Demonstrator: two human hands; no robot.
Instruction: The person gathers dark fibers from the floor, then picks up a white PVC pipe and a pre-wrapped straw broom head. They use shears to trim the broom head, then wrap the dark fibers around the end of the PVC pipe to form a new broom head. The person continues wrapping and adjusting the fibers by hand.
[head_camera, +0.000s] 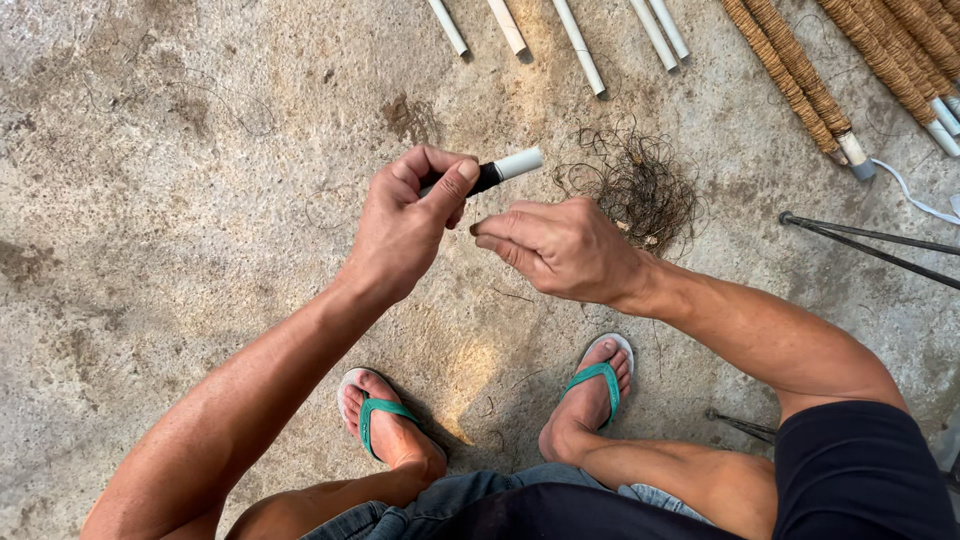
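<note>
Centre frame, our left hand (405, 225) pinches a black-and-white tube (497, 172); our right hand (560, 245) closes on nothing we can make out. Loose fibre (635, 185) lies beyond; upper right, several coir-wrapped poles (800, 80) look finished, while bare white pipes (580, 45) remain unwrapped

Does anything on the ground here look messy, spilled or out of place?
A loose tangle of brown fibre lies on the concrete floor, with stray strands scattered about. The white pipes and fibre-wrapped poles lie in tidy rows.

No packages, labels, signs, seemingly no screens
</note>
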